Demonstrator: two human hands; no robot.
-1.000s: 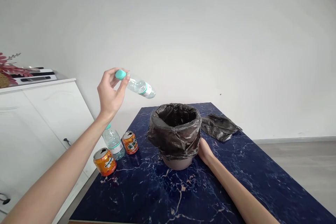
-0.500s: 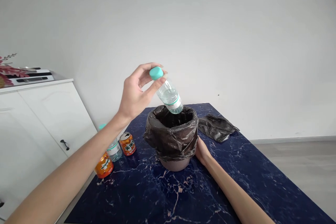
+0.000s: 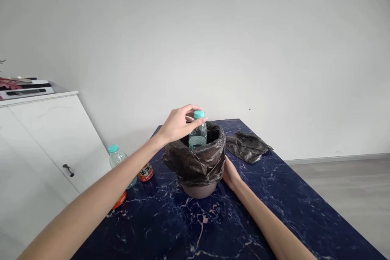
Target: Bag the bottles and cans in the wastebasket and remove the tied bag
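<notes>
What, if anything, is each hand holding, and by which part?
The left hand holds a bottle by the neck, just under its cap. The right hand is at the side of the bin; its grip is hidden.

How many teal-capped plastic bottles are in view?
2. One plastic bottle is in the left hand, its lower part inside the lined bin; the other bottle stands on the table, partly behind the left forearm. The bin may hide more.

Slim, bare left forearm and right forearm taper to narrow wrists; the ungloved left hand has slender fingers.
</notes>
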